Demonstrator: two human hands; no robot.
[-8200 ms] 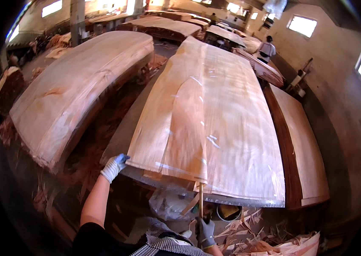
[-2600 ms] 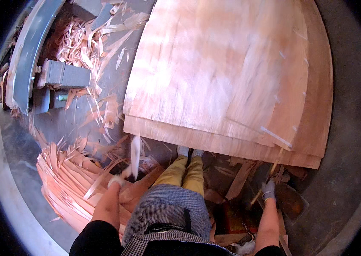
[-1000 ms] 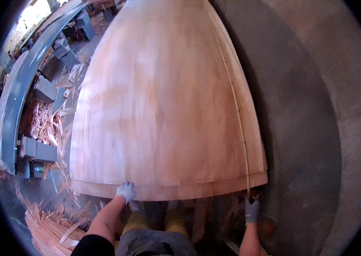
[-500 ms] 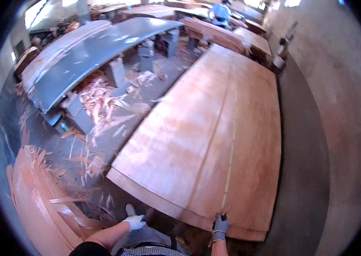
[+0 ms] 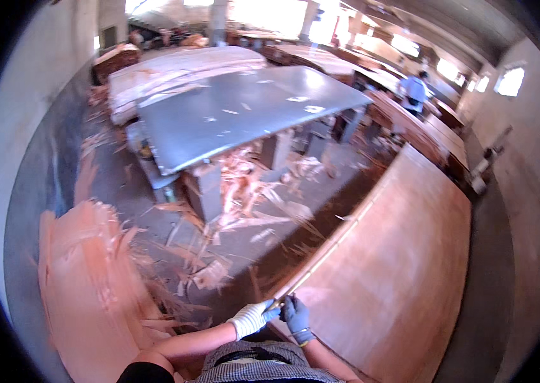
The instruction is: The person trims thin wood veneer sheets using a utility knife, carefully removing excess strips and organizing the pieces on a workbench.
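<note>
So a thin bamboo stick (image 5: 311,271) is laid along the left edge of the big veneer sheet (image 5: 392,268), its near end down by both gloves. That end is pinched by the curled fingers of the left hand (image 5: 254,320). The right hand (image 5: 296,317) is kept just beside it, fingers bunched together, though its exact grip can't be told. Veneer scraps (image 5: 94,287) are heaped on the left, and a grey-topped table (image 5: 244,118) is propped on blocks (image 5: 205,193).

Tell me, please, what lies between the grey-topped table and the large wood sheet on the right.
The head view shows grey floor littered with torn wood scraps between the grey-topped table and the large wood sheet.
</note>
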